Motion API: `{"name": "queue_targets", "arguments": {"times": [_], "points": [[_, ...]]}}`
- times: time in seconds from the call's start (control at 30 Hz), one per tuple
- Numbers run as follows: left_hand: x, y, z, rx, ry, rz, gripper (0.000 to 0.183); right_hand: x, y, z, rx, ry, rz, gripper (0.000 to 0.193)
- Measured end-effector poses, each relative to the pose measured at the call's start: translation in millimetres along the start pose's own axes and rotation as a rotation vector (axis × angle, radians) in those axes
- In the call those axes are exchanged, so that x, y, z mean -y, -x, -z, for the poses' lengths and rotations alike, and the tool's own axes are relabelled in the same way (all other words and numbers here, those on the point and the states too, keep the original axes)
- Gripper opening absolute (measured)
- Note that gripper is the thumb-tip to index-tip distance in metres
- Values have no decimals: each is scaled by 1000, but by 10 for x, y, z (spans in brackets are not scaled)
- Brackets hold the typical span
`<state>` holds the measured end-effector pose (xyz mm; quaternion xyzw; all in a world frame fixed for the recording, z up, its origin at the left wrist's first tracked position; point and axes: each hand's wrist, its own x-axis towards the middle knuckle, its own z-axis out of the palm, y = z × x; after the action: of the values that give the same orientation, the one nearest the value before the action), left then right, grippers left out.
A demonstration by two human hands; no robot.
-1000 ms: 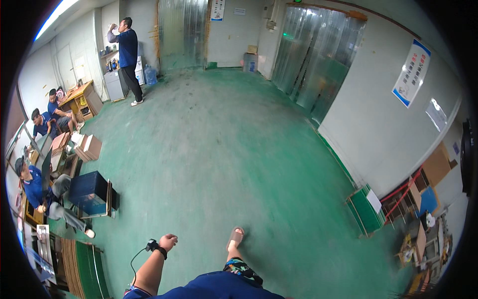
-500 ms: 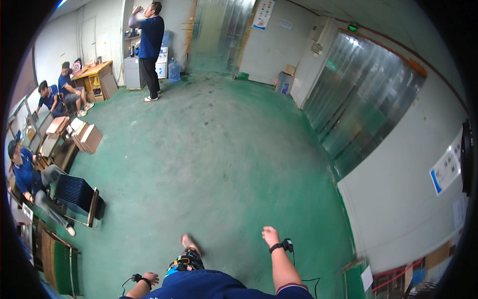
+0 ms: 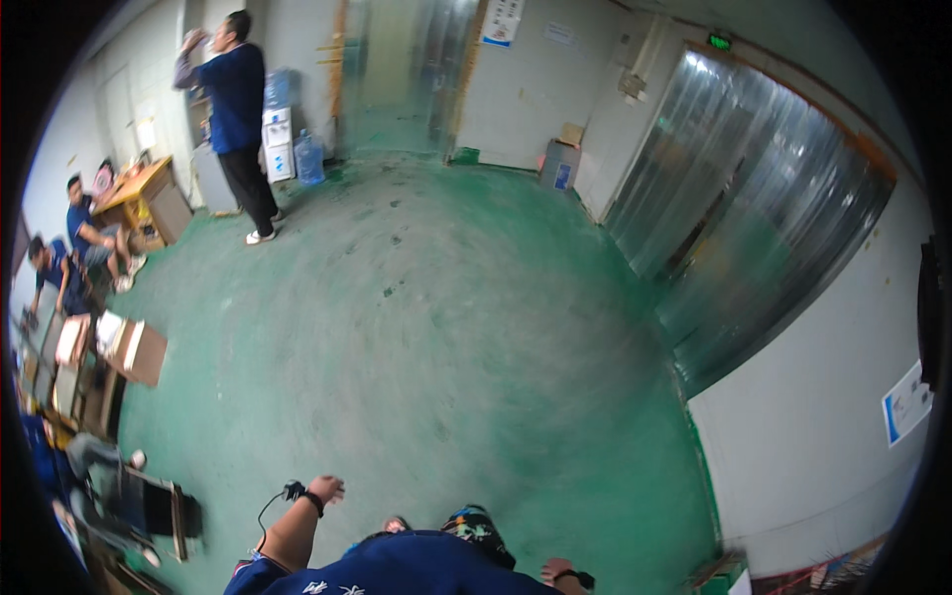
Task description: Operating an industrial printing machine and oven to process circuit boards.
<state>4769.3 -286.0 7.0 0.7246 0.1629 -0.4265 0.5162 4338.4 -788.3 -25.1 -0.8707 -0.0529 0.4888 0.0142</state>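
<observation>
My left hand (image 3: 326,489) swings out over the green floor (image 3: 416,327), its fingers loose and holding nothing. A black band with a small device (image 3: 293,490) and a thin cable sits at that wrist. Low in the view, beside my torso, my right hand (image 3: 555,568) shows only in part; its fingers look loose, and I see nothing in them. Another dark band (image 3: 575,577) circles the right wrist. Neither hand touches any object. One of my legs, in patterned shorts (image 3: 478,529), shows between them.
A standing person (image 3: 236,109) drinks near a water dispenser (image 3: 279,144) and a large blue bottle (image 3: 309,159). Several people sit at left by a wooden desk (image 3: 164,198), boxes (image 3: 139,352) and a dark crate (image 3: 149,506). Plastic strip curtains (image 3: 754,218) hang at right; a grey bin (image 3: 560,165) stands by the wall.
I have moved forward, so the far wall and the standing person look nearer. My left hand has swung forward, and my right hand has swung back beside my body.
</observation>
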Motion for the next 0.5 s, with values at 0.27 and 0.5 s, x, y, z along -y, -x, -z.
{"name": "queue_targets", "arguments": {"times": [0.27, 0.5], "points": [[-1949, -1362, 49, -83, -13, -152, 24, -460, -934, 907, 54, -668, -380, 30], [-1800, -1844, -269, 245, -669, -36, 25, -2613, -2434, 3932, -375, -512, -425, 26]]}}
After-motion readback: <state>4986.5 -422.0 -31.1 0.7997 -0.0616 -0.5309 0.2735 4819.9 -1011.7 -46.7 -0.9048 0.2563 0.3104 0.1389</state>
